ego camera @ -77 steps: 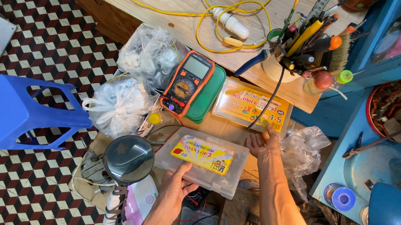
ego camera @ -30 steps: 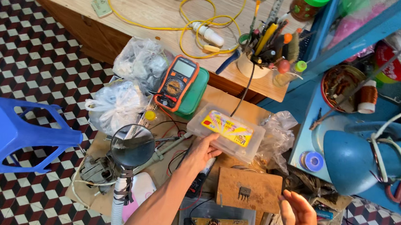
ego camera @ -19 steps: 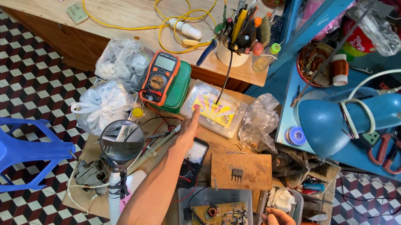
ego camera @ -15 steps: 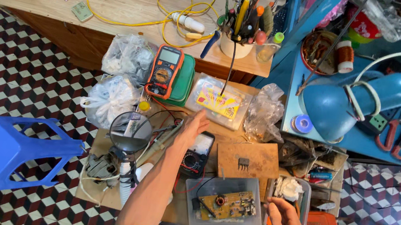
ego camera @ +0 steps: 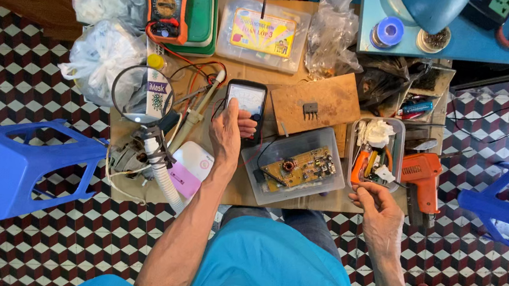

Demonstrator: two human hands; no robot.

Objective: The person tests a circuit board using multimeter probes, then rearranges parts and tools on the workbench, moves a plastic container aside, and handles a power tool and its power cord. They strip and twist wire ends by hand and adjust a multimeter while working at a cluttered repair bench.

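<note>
Our left hand (ego camera: 227,135) is wrapped around a black rectangular phone (ego camera: 245,105), its long axis pointing away from us. Our right hand (ego camera: 379,208) rests, fingers curled, at a clear plastic tray of tools (ego camera: 394,153); its grip is unclear.

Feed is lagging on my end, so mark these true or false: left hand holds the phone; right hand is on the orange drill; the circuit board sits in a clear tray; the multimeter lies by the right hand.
1. The left hand holds the phone: true.
2. The right hand is on the orange drill: false; it is at the small parts tray beside the drill.
3. The circuit board sits in a clear tray: true.
4. The multimeter lies by the right hand: false; it lies at the far left.
</note>
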